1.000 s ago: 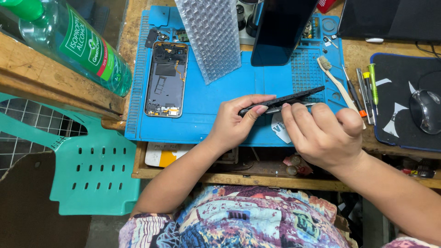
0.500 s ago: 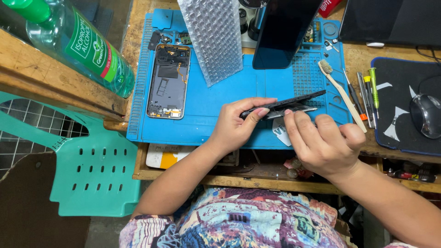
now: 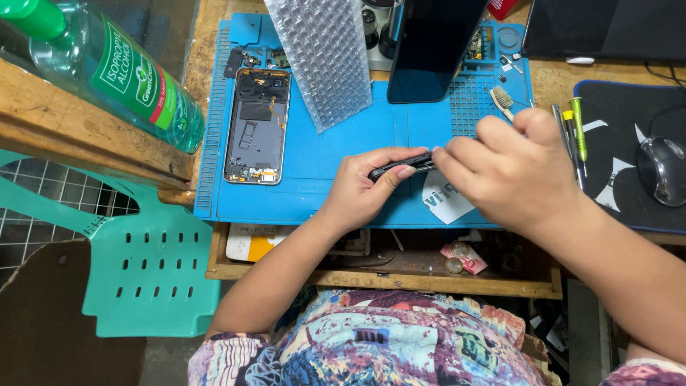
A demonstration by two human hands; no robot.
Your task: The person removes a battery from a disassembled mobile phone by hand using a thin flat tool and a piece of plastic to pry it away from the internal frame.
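Hands: our left hand [image 3: 364, 189] pinches a slim black part [image 3: 400, 166] edge-up for access | right hand [image 3: 511, 171] grips its 3 o'clock end, fingers curled | opened phone [image 3: 257, 125] parked at 10 o'clock on blue mat [image 3: 321, 193].

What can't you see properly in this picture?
Head view only:
- Black part: its far end is covered by the right hand.
- Right hand's fingers: tips curled under, so any tool is hidden.
- Green-capped bottle: top cut off by the edge.
- Drawer contents: shadowed, too small.
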